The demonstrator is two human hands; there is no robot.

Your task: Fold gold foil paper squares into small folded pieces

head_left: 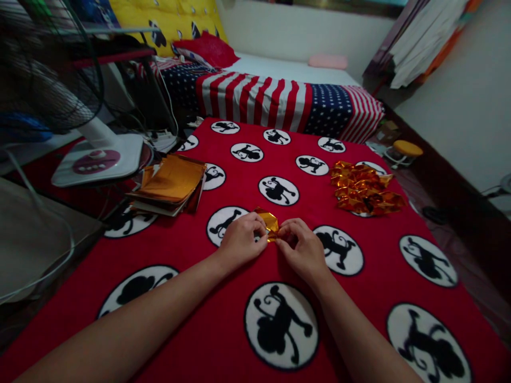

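A small piece of shiny gold foil paper, partly folded, is held just above the red cloth in the middle of the view. My left hand pinches its left side between thumb and fingers. On the right side, my right hand grips the near edge in the same way. Both thumbs come close together at the front of the foil, and the fingers hide part of it. To the left lies a stack of flat gold foil sheets. Over at the right sits a pile of folded gold foil pieces.
A white fan base stands at the left beside the stack, with cables near it. Beyond the table is a bed with a striped and starred cover. A small round stool is on the floor at the right.
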